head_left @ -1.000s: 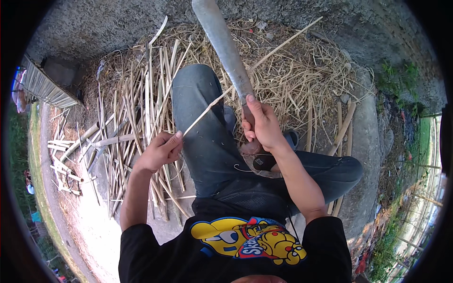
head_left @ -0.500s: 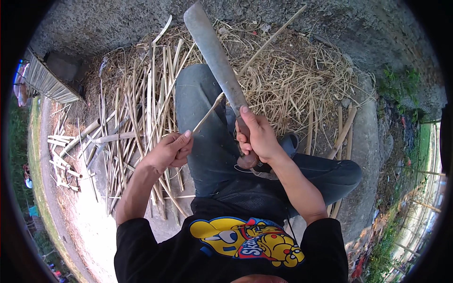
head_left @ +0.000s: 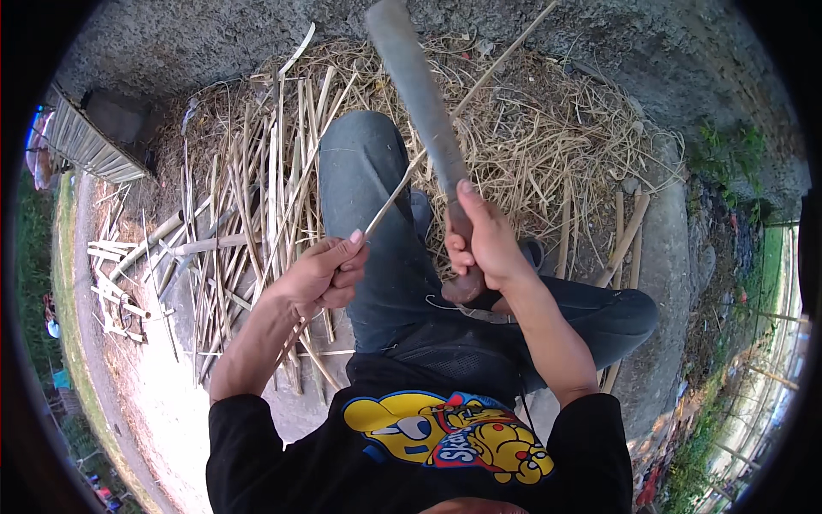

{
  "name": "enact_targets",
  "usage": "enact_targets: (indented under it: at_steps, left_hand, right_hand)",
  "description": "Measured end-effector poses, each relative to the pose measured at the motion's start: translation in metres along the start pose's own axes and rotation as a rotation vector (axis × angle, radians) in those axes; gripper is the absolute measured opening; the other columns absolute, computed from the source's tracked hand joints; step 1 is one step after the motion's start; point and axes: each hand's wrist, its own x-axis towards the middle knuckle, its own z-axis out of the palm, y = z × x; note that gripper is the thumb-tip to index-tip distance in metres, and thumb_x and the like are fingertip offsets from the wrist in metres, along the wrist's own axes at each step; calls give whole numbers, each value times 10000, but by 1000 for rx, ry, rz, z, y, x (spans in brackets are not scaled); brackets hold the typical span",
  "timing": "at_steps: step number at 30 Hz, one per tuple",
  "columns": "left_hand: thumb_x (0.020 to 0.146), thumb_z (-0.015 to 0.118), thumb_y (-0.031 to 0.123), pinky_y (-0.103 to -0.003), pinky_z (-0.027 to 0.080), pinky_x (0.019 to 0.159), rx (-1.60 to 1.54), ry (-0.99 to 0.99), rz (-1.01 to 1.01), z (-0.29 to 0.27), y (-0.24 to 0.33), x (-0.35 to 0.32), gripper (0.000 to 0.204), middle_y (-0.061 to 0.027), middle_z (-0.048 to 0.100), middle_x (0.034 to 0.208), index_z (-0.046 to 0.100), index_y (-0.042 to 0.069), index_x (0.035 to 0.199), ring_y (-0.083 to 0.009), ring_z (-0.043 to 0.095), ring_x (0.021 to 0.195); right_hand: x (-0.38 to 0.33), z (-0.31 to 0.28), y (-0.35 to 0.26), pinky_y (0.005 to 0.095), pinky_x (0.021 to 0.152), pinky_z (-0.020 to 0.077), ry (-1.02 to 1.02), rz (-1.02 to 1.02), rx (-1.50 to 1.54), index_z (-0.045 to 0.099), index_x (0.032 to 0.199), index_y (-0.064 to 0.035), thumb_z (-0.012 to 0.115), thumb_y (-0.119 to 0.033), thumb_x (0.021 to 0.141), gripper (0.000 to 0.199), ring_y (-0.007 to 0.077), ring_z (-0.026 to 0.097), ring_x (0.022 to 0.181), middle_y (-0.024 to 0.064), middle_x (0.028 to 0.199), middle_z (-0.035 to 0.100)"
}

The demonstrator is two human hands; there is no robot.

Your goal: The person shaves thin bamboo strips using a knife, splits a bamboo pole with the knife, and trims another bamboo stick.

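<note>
My right hand [head_left: 485, 237] is wrapped round the brown handle of a machete [head_left: 421, 90], whose long grey blade points up and away, slightly blurred. In my left hand [head_left: 323, 272] the near end of a thin bamboo strip [head_left: 391, 197] is pinched between thumb and fingers. The strip slants up to the right, passes behind the blade and runs on toward the wall. Blade and strip cross over my bent knee; whether they touch I cannot tell.
Split bamboo sticks [head_left: 248, 214] lie piled at my left. Ahead, pale shavings [head_left: 531, 146] cover the ground up to a rough grey wall [head_left: 214, 43]. Thicker bamboo pieces [head_left: 623, 240] lie at the right. A slatted bamboo panel [head_left: 94, 141] stands at the far left.
The machete and my right hand have shifted to the right. My left hand has moved a little to the right with the strip.
</note>
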Motion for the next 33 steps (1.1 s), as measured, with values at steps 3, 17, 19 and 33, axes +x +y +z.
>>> enact_targets:
  at_steps: [3, 17, 19, 33]
  left_hand:
    - [1043, 509, 482, -244, 139, 377, -9, 24, -47, -12, -13, -5, 487, 74, 263, 569, 385, 154, 705, -46, 197, 414]
    - [991, 624, 323, -426, 436, 530, 1357, 649, 439, -26, -17, -12, 386, -183, 583, 632, 621, 5, 772, -320, 559, 513]
    - [972, 648, 284, -419, 452, 521, 1518, 893, 753, -30, -16, -11, 299, -162, 636, 680, 663, 30, 815, -342, 610, 555]
    - [891, 744, 204, -359, 488, 520, 1580, 1140, 1003, -37, -29, -2, 141, -68, 666, 711, 764, 92, 974, -255, 646, 576]
  right_hand:
    - [-4, -4, -9, 278, 410, 389, 2, 153, 86, 511, 775, -84, 490, -655, 980, 608, 80, 407, 420, -12, 582, 455]
    - [-16, -26, -42, 267, 445, 398, 243, -399, -161, 563, 845, -40, 545, -516, 1015, 505, 92, 460, 457, 14, 595, 501]
    - [-10, -31, -35, 277, 461, 400, 285, -522, -391, 564, 831, -33, 580, -468, 1009, 470, 98, 469, 469, 15, 600, 512]
    - [22, -12, 24, 458, 629, 542, 189, -797, -1227, 635, 1004, -17, 687, -557, 889, 554, 375, 684, 689, 150, 735, 669]
